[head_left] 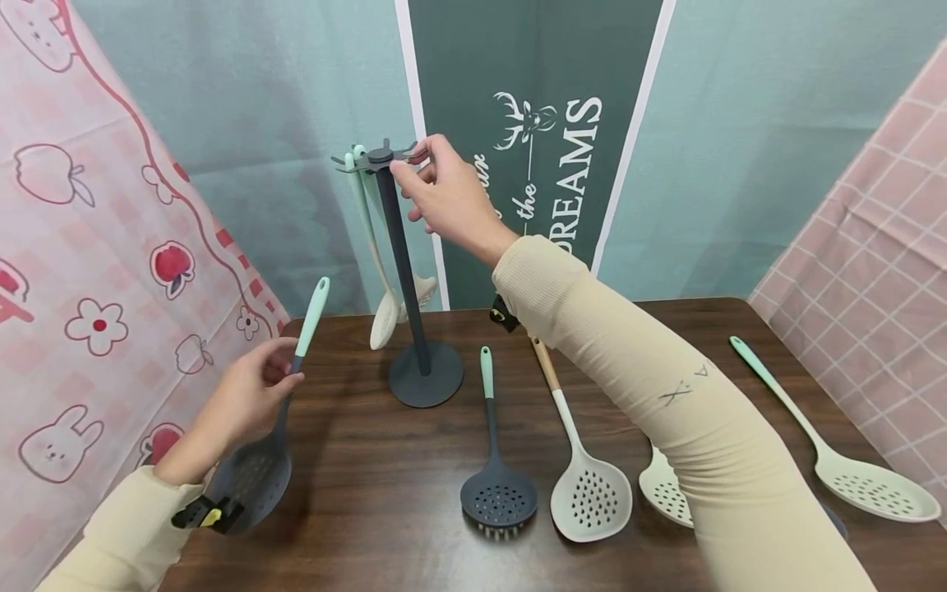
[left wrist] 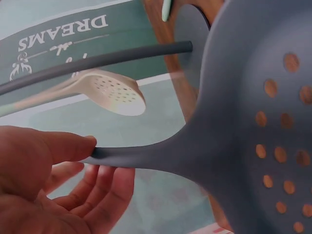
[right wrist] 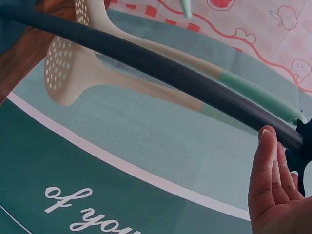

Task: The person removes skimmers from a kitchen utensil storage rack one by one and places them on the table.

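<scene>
On the left, my left hand (head_left: 240,403) pinches the dark grey neck of a slotted skimmer (left wrist: 229,97), its mint handle pointing up and its holed bowl low. My right hand (head_left: 453,196) reaches to the top of a dark utensil stand (head_left: 399,255), thumb and fingers pinching one arm of its hook ring. From hooks on the stand's far left hang two cream utensils with mint handles, a slotted one (right wrist: 61,68) among them. In the left wrist view the thumb and fingers of my left hand (left wrist: 63,180) lie on either side of the neck.
On the brown table (head_left: 362,493) lie a dark slotted utensil (head_left: 499,493), a white skimmer (head_left: 592,497) with a wooden handle, and a cream skimmer (head_left: 876,487) far right. My right sleeve partly covers another cream one (head_left: 666,485). Cloths hang behind and at both sides.
</scene>
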`<control>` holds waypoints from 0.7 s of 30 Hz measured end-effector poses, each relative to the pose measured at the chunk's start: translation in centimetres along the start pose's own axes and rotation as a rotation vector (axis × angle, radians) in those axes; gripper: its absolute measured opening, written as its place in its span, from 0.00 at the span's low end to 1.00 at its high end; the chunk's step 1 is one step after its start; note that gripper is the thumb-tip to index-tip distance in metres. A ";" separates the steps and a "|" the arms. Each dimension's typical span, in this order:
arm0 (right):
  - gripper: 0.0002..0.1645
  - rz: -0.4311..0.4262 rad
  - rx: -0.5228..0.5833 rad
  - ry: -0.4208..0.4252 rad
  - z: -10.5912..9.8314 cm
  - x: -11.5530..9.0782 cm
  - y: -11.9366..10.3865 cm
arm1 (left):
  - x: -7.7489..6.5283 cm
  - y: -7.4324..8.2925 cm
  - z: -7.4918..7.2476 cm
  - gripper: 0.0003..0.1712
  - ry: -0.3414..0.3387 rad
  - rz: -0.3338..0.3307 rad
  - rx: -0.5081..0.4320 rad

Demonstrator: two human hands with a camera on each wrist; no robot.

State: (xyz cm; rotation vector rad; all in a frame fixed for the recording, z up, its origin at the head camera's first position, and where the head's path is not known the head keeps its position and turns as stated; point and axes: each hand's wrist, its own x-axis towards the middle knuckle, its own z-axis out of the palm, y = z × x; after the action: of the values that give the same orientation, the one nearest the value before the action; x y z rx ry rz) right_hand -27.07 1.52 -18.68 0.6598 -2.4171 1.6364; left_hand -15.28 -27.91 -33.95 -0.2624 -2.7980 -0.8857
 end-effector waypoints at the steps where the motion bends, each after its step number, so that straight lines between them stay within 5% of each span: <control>1: 0.17 -0.001 0.000 0.001 0.0 0.0 0.0 | -0.1 -0.3 0.0 0.24 -0.004 -0.004 0.005; 13: 0.18 -0.002 -0.010 0.000 0.2 0.0 0.0 | -0.9 -3.6 0.2 0.24 -0.081 -0.060 0.054; 21: 0.18 -0.001 -0.016 -0.004 0.3 0.0 0.0 | -1.7 -6.8 0.2 0.28 -0.192 -0.172 0.119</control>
State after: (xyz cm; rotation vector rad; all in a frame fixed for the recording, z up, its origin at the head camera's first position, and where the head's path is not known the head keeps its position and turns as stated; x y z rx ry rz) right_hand -27.09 1.23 -18.82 0.6617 -2.4301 1.6147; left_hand -15.20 -33.44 -38.25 -0.0942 -3.0766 -0.7609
